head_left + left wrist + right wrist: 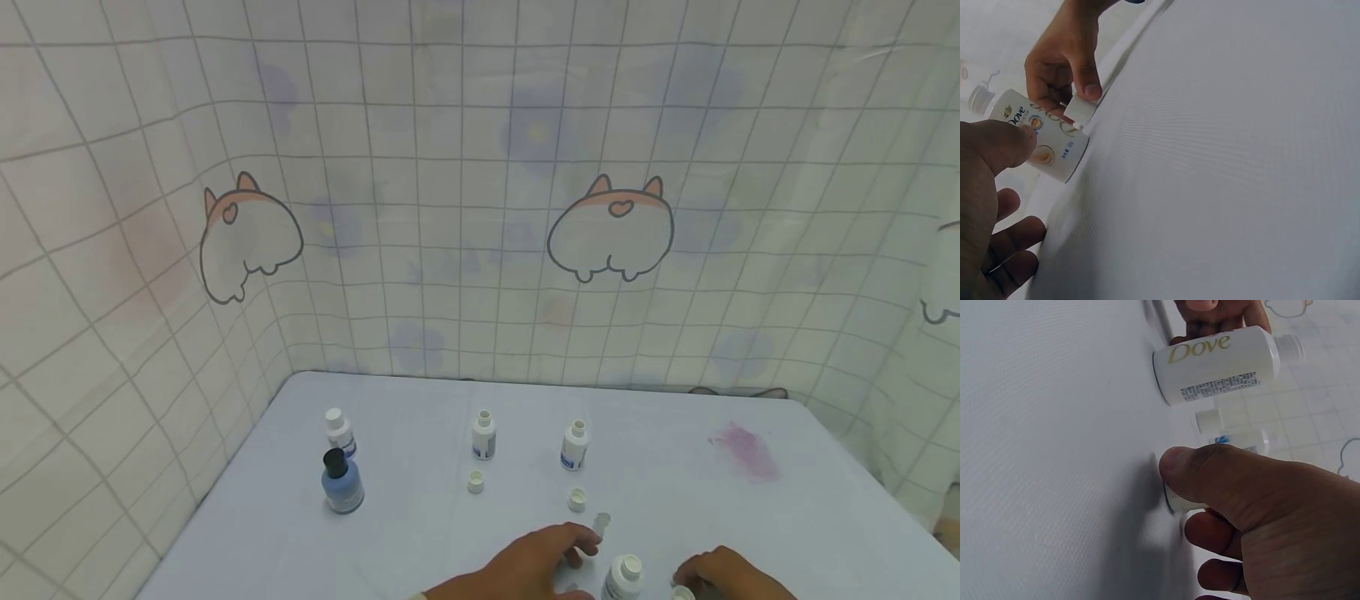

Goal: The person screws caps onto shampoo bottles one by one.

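Observation:
A white Dove bottle (1054,140) with a bare neck stands at the table's near side, between my hands; its label also shows in the right wrist view. My left hand (534,565) is beside it, thumb overlapping the bottle in the left wrist view, the other fingers loosely bent and apart from it. To the bottle's right, my right hand (727,573) holds a small white cap (1080,111) low at the table, thumb pressed against it. In the right wrist view the thumb hides most of the cap. A small translucent piece (602,523) lies by my left fingertips.
Farther back stand two uncapped white bottles, one central (484,436) and one to its right (574,446). White caps (476,482) (577,499) lie before them. At left are a blue bottle with black cap (343,485) and a capped white bottle (341,432). A pink stain (746,452) marks the cloth.

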The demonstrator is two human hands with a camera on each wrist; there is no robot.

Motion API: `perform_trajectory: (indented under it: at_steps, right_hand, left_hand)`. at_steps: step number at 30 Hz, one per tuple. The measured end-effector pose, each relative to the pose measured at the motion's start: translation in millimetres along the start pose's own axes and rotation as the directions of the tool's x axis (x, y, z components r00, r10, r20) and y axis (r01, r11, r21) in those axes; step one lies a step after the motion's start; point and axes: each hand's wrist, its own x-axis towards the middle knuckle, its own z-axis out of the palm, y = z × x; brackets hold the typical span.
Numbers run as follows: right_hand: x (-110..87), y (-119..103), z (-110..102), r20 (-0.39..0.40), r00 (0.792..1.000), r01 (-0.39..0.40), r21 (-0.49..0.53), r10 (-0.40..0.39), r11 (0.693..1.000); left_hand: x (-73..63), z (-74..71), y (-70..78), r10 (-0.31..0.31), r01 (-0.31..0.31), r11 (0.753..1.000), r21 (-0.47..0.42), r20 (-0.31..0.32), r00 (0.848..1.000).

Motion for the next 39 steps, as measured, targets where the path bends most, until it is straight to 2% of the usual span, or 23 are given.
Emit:
perform_trajectory:
  at_steps: [6,13,16,24,26,28,33,39]
  right_hand:
    - [-1.6,-0.3,-1.1,-0.006,1.000,0.007,0.045,-0.007,0.999]
    - [1.0,-3.1,-1.7,-0.001,1.000,-0.010,0.042,0.010,0.999]
    - [1.2,-3.7,-1.4,-0.003,1.000,-0.010,0.031,0.010,0.999]
    - [-1.1,-1.7,-1.3,-0.012,1.000,0.029,0.072,-0.028,0.997]
    - [-3.3,-3.5,-1.1,-0.013,1.000,-0.004,0.079,0.005,0.997]
    - [-5.7,-6.9,-0.7,-0.013,0.997,-0.075,0.087,0.077,0.993]
    - [-9.3,-16.6,1.5,-0.023,0.978,-0.203,0.092,0.206,0.975]
    - [-5.4,-21.2,-1.1,-0.007,0.969,-0.244,0.107,0.246,0.964]
  left_hand:
    - [3.4,4.1,1.1,0.031,-0.030,0.998,0.054,-0.011,0.999]
    - [10.3,6.2,8.2,-0.074,0.076,0.996,-0.039,0.037,0.997]
    - [11.2,8.5,9.6,-0.100,0.102,0.993,-0.060,0.042,0.994]
    - [16.1,12.3,11.9,-0.084,0.091,0.990,-0.105,0.071,0.994]
    - [17.3,12.0,12.8,-0.075,0.082,0.991,-0.108,0.074,0.994]
    - [18.0,12.0,13.7,-0.074,0.082,0.991,-0.103,0.076,0.994]
    - [18.4,13.6,14.9,-0.073,0.078,0.994,-0.081,0.065,0.995]
    - [19.2,16.2,14.5,-0.057,0.062,0.995,-0.079,0.068,0.996]
